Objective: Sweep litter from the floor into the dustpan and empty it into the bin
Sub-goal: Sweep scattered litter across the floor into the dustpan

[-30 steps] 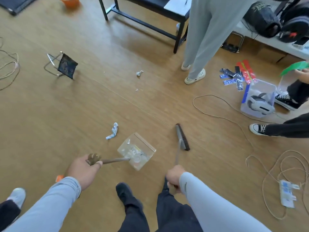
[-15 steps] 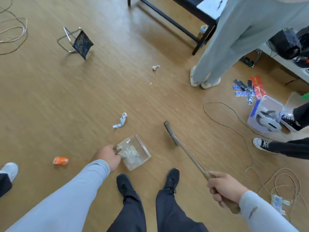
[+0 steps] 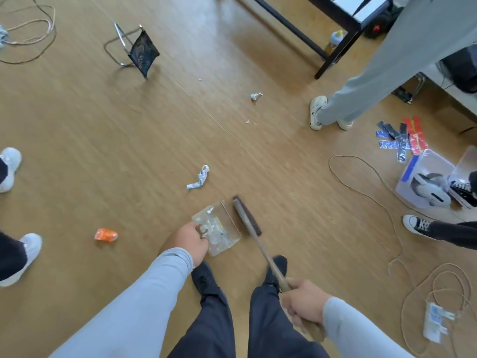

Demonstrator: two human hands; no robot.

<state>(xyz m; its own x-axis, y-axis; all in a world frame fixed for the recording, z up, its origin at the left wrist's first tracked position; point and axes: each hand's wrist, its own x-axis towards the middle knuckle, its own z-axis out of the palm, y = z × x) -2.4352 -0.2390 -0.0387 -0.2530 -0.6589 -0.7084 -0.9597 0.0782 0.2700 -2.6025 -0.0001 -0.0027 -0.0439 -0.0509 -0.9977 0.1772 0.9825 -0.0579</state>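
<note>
Clear dustpan (image 3: pixel 219 229) sits on the wood floor (image 3: pixel 103 140) right at the left hand (image 3: pixel 189 241), which grips its handle. Broom (image 3: pixel 247 220) head lies just beside the pan's open edge, right hand (image 3: pixel 303 304) wrapped round the stick, arm stretched forward. Loose litter: a white-blue scrap (image 3: pixel 198 178), an orange wrapper (image 3: pixel 105 234), one paper wad (image 3: pixel 256 95).

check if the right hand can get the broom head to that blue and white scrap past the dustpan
Probably yes. The right hand grips the broom, whose head lies beside the dustpan. Bare floor separates it from the blue and white scrap, just beyond the dustpan.
</note>
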